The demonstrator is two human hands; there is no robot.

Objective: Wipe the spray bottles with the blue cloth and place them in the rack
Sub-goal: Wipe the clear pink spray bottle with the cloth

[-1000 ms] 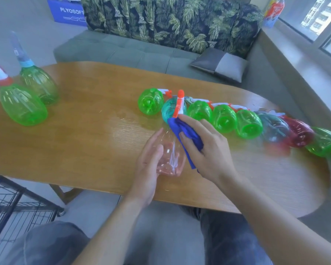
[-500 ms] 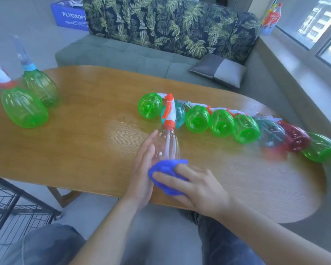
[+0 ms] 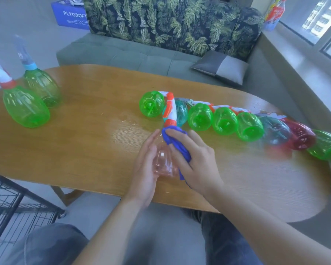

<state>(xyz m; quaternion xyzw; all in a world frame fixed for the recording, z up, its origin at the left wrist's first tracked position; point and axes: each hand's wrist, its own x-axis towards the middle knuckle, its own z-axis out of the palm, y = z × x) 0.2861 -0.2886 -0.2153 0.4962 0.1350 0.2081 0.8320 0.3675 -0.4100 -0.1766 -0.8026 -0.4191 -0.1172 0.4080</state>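
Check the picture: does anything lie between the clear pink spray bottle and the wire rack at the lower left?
Nothing visible does. The clear pink spray bottle, between the left hand and the right hand with the blue cloth, has only bare wooden table toward the wire rack.

left hand (image 3: pixel 144 167) flat, fingers straight, right hand (image 3: pixel 194 163) curled

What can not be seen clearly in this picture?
- Head view: the right side of the pink bottle is hidden by the blue cloth and the right hand.
- The rack is cut off by the left edge.
- The far bottles' spray heads are hidden behind their bodies.
- The rightmost green bottle is blurred.
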